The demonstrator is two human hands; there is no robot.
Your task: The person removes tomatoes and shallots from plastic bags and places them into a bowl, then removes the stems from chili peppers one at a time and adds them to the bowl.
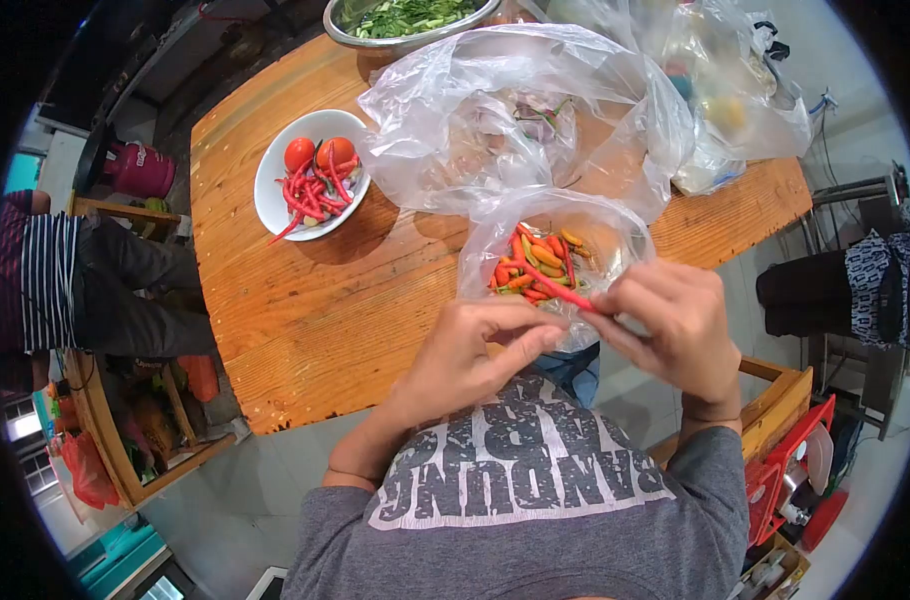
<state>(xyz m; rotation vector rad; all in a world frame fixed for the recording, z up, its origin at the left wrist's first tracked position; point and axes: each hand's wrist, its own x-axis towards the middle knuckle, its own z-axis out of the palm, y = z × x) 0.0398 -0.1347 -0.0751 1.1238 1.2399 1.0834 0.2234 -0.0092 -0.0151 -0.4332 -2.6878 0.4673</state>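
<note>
A long red chili pepper (555,288) is pinched at one end by the thumb and fingers of my right hand (670,320). Close to that end is my left hand (485,345), its thumb and forefinger tips brought together; whatever may be between them is too small to make out. Just beyond both hands lies an opened clear plastic bag (615,225) with several small red, orange and green chilies (545,256) in it. Farther left on the table, a white bowl (267,190) holds two tomatoes (335,152) and several curled red chilies (315,192).
The wooden table (305,310) also carries a large crumpled plastic bag (425,110), a metal basin (375,42) of cut greens and more bags (735,100) at the far right. A person (105,280) stands at the left. A red crate (775,480) is at lower right.
</note>
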